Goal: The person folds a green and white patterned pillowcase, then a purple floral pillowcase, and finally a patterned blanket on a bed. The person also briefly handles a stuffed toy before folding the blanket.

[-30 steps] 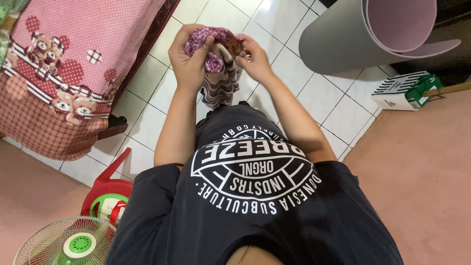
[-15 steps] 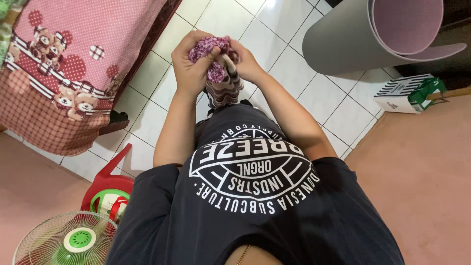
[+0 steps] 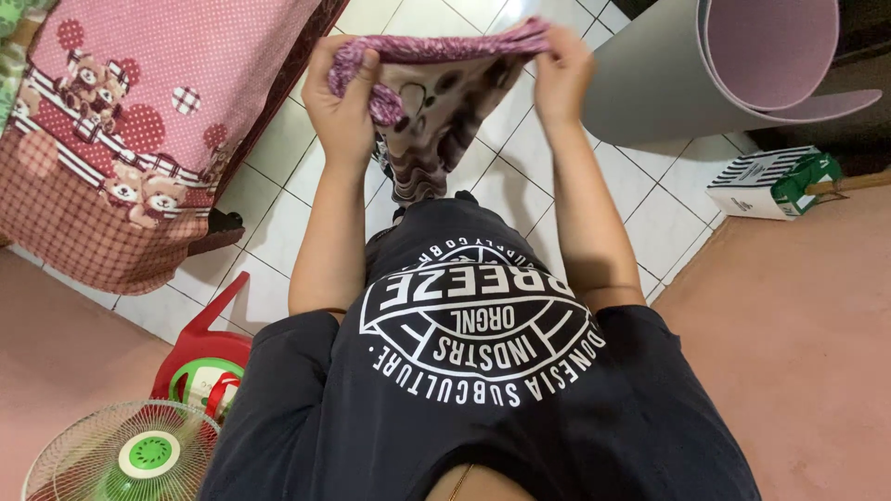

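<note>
Two bare hands (image 3: pixel 343 102) (image 3: pixel 560 70), one purple patterned cloth (image 3: pixel 436 93), one rolled grey mat (image 3: pixel 668 83), one green-centred wire-guard fan (image 3: pixel 125 455), one striped white-and-green carton (image 3: pixel 770 181).

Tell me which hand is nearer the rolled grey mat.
Right. The right hand grips the cloth just beside the rolled grey mat; the left hand holds the cloth's far end.

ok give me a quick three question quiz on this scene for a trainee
1. True or false: both hands grip the patterned cloth.
2. Which is nearest the left hand? A) the rolled grey mat B) the bear-print bedspread C) the green fan
3. What colour is the floor tile under the cloth?

Key
1. True: the right hand pinches the other end of the top edge.
2. B
3. White
</note>
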